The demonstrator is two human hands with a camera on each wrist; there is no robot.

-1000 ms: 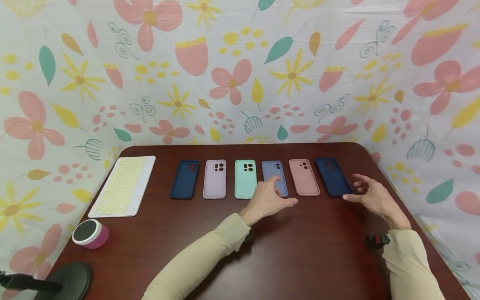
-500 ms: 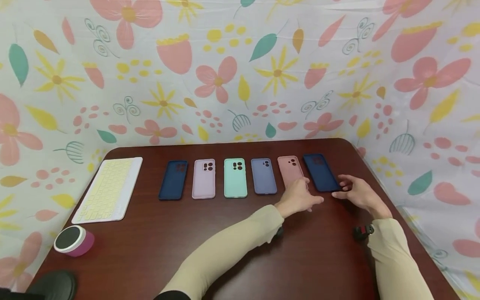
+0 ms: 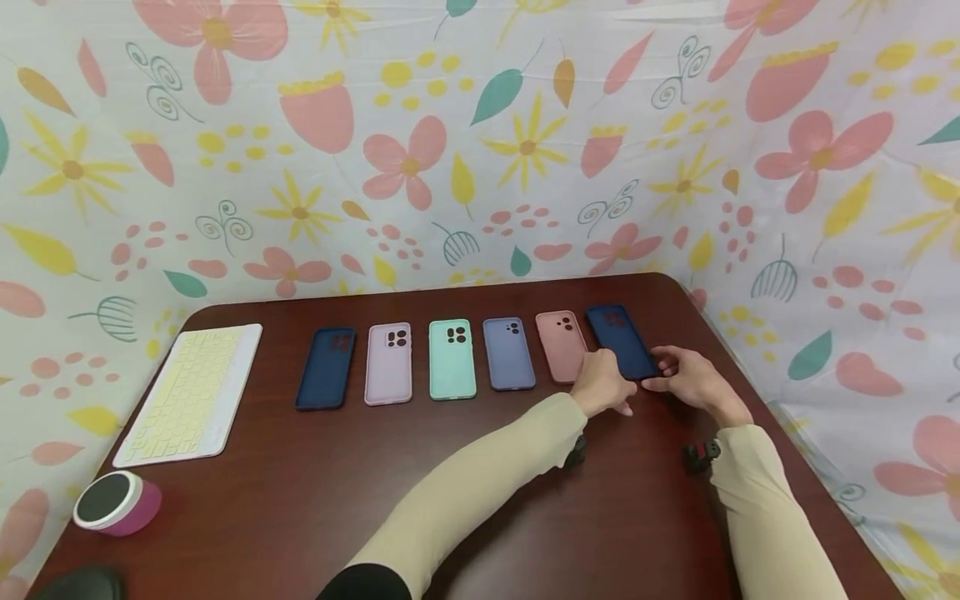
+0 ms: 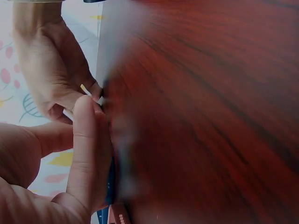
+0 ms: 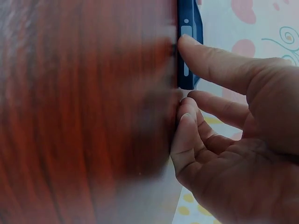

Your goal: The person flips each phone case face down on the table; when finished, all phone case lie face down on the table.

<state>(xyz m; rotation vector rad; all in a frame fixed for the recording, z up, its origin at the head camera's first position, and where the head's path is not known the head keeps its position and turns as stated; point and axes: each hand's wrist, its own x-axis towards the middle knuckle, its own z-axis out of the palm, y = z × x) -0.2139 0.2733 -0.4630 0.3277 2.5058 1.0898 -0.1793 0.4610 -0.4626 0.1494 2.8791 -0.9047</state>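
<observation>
In the head view a row of several phone cases lies flat on the dark wooden table. My right hand (image 3: 692, 379) is at the near right corner of the rightmost dark blue phone case (image 3: 621, 342). Its thumb overlaps the case's bottom edge (image 5: 188, 56) in the right wrist view, with the other fingers bent beside the corner. My left hand (image 3: 602, 386) sits at the case's lower left, overlapping the bottom of the pink phone case (image 3: 558, 342). Straight fingers show on it in the left wrist view, partly covering the dark blue case's side (image 4: 111, 182).
Leftward along the row lie a blue-violet case (image 3: 510, 354), a mint case (image 3: 452, 360), a lilac case (image 3: 388, 364) and another dark blue case (image 3: 326, 368). A white keyboard (image 3: 238, 375) and a pink jar (image 3: 138, 508) are farther left. Patterned cloth (image 3: 480, 167) borders the table.
My left hand has moved right along the row, past the blue-violet and pink cases, to the rightmost dark blue case. My right hand has stayed by its near corner. The head view has shifted right.
</observation>
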